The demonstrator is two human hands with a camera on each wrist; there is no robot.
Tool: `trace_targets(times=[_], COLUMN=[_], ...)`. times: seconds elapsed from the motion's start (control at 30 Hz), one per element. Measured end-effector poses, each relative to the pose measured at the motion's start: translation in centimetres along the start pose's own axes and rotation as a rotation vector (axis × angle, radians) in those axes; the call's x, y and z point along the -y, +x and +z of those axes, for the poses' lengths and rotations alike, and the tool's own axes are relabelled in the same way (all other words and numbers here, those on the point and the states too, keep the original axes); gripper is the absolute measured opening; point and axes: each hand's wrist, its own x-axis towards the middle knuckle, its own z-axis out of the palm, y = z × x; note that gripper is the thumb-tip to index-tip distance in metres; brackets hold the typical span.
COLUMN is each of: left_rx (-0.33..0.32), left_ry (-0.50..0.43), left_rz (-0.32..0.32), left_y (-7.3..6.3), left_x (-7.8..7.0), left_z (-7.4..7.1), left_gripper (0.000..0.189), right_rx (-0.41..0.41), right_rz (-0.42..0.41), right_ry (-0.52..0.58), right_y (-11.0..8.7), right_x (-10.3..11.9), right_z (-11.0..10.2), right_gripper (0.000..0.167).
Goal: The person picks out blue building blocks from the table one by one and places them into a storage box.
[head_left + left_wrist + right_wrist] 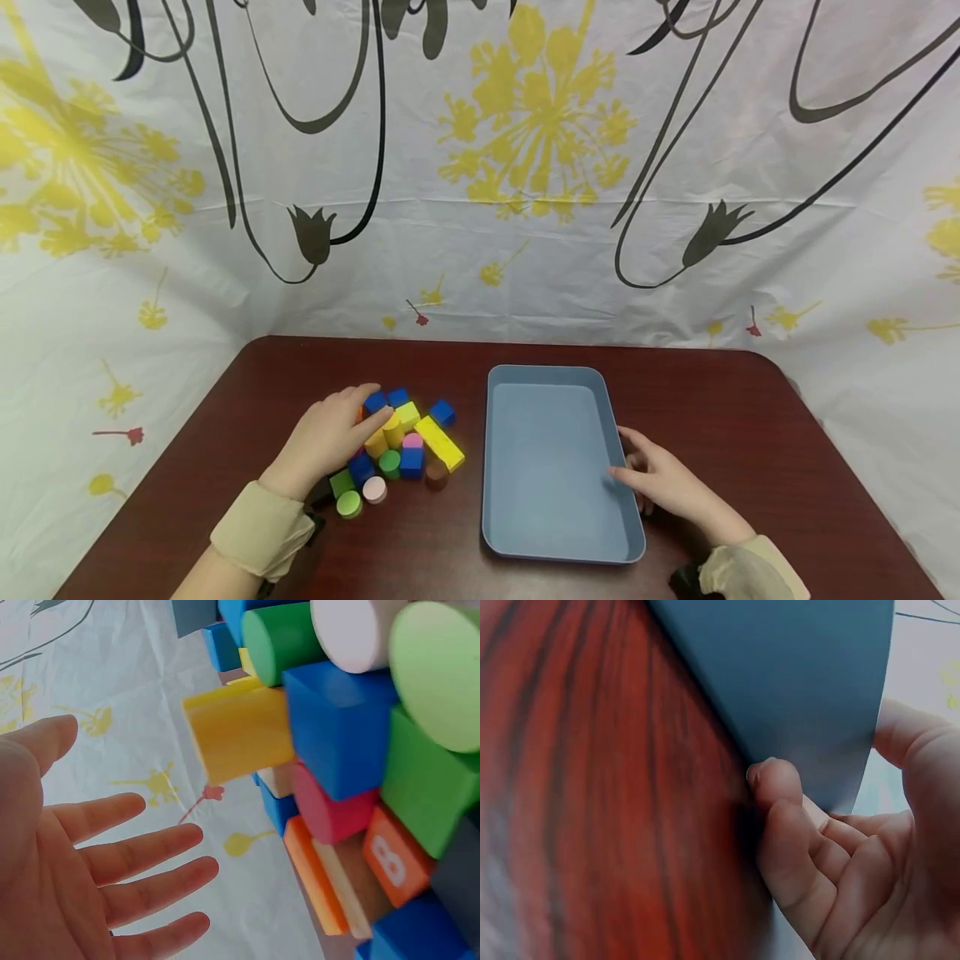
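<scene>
My left hand [325, 442] hovers over the left side of a pile of coloured toy blocks [412, 464]. In the left wrist view its fingers [150, 851] are spread and straight, apart from the blocks, with nothing held. Close by are a yellow block [240, 735], a blue cube [341, 727] and an orange block with a white mark [397, 855]. My right hand [671, 482] grips the right rim of a blue-grey tray [551, 533], thumb over the edge and the other fingers curled against the outer wall. The tray's inside holds nothing.
The dark red-brown table [420, 550] has rounded far corners. Behind it and at both sides hangs a white cloth [450, 250] printed with yellow flowers and dark stems. A long yellow block [440, 444] lies at the pile's right, left of the tray.
</scene>
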Motion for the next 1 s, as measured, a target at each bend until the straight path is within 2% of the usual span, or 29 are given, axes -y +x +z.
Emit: trace_targets(times=[0.17,0.6,1.0], left_rx=[-0.007,0.02,0.052], left_ry=[-0.014,-0.043,-0.059], left_rz=[0.027,0.024,0.05], left_y=[0.9,2.8,4.2], left_x=[-0.7,-2.4,-3.6], left_z=[-0.3,-0.8,0.0], left_gripper=[0.058,0.058,0.059], right_rx=[0.005,-0.004,0.001], right_rz=[0.0,-0.007,0.01], right_ry=[0.034,0.081,0.126], right_y=[0.0,-0.2,-0.4], right_x=[-0.4,-0.7,-0.7], right_z=[0.0,0.2,0.2], right_gripper=[0.078,0.074,0.073])
